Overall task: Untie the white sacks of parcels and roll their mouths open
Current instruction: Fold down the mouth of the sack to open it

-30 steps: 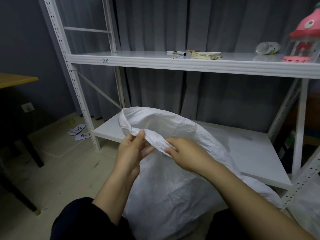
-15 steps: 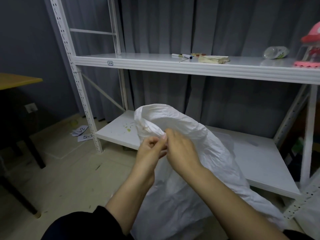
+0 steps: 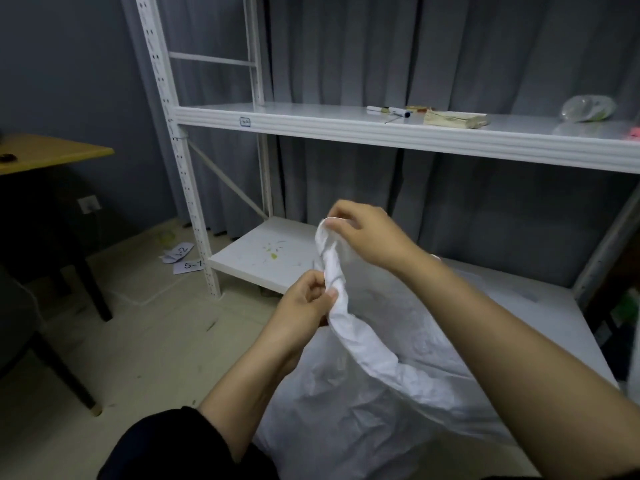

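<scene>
Head view: left hand [image 3: 304,304] and right hand [image 3: 369,235] pinch twisted sack [image 3: 381,393].

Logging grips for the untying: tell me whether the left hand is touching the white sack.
Touching. The head view shows the left hand pinching the twisted neck of the white sack, with the fabric running between thumb and fingers.

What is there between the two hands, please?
In the head view, a twisted stretch of the white sack runs between them: the left hand pinches it low, the right hand pinches its top.
</scene>
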